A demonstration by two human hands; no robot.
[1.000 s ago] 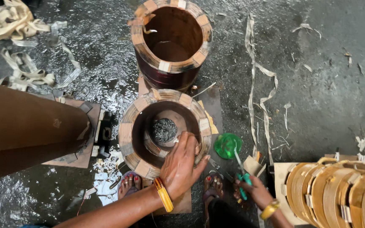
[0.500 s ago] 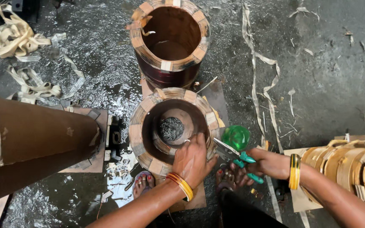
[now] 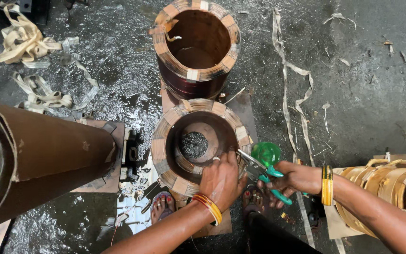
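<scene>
A hollow copper-wound coil (image 3: pixel 194 141) with pale paper strips on its rim stands on the floor in front of me. My left hand (image 3: pixel 222 180) rests on the near rim of it, fingers curled over the edge. My right hand (image 3: pixel 291 180) grips green-handled pliers (image 3: pixel 264 175), whose metal jaws point at the coil's right rim, next to my left hand. A second, taller coil (image 3: pixel 196 44) stands just behind the first. My sandalled feet (image 3: pixel 163 207) show below the coil.
A large brown paper roll (image 3: pixel 43 155) lies at the left. A green round lid (image 3: pixel 266 153) sits right of the coil. Yellow-taped coils (image 3: pixel 391 186) lie at the right. Paper strips (image 3: pixel 34 44) and scraps litter the wet dark floor (image 3: pixel 363 80).
My right hand has come in from the lower right with the pliers, bringing the jaws up to the coil's rim. My left hand stays on the rim.
</scene>
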